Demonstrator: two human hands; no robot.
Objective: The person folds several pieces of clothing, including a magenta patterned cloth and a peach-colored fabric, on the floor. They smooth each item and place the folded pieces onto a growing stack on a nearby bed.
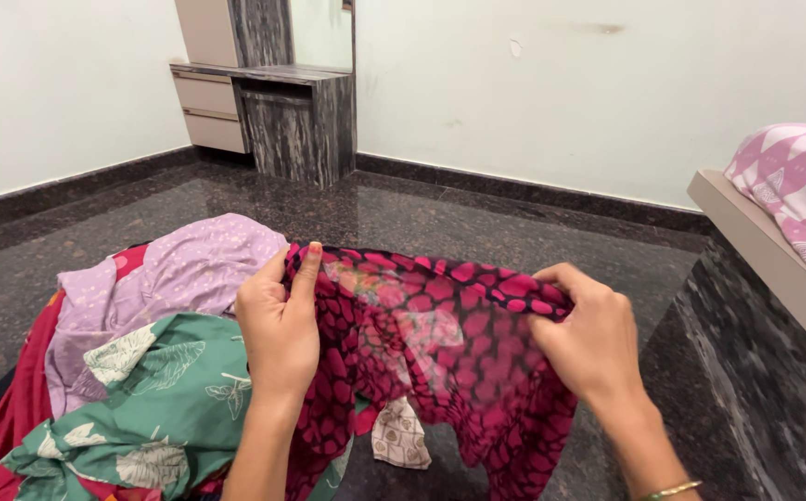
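left hand [278, 325], right hand [588, 339] grip sheer pink-black cloth [449, 343] stretched between.

Left hand [278, 334]: bare, no ring showing, no watch.
Right hand [588, 339]: bare too.
Right wrist: thin gold bangle [672, 489] with green.
Sleeves: forearms uncovered.

Left grip [278, 329], right grip [587, 339] clenched
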